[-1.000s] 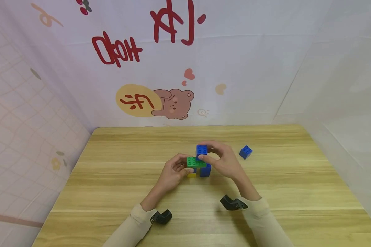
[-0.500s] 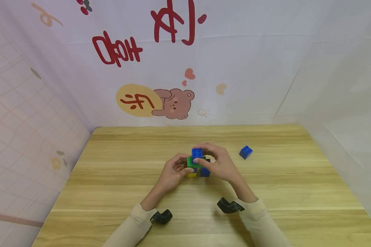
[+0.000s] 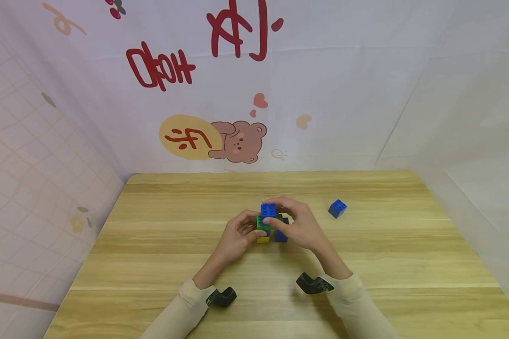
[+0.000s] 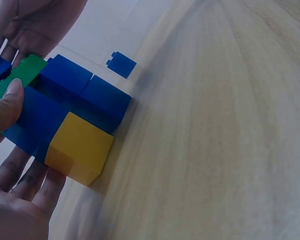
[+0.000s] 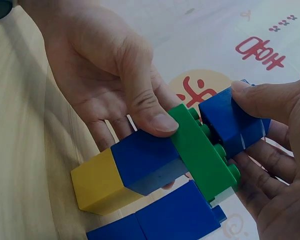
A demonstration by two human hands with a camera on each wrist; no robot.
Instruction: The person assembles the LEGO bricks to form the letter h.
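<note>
A green brick lies across two columns of toy building bricks. One column has a blue brick on a yellow brick; the other is two stacked blue bricks. My left hand grips the yellow-based column near its top, thumb at the green brick's edge. Between thumb and fingers, my right hand pinches another blue brick over the left part of the green brick. In the right wrist view this brick sits slightly tilted at the green studs; whether it is pressed on, I cannot tell.
A loose blue brick lies on the wooden table, right of and behind the right hand. A printed white cloth hangs behind the table's back edge.
My right hand has shifted left and slightly down with its blue brick, from the green brick's right part to its left part. The left hand and the columns have stayed in place.
</note>
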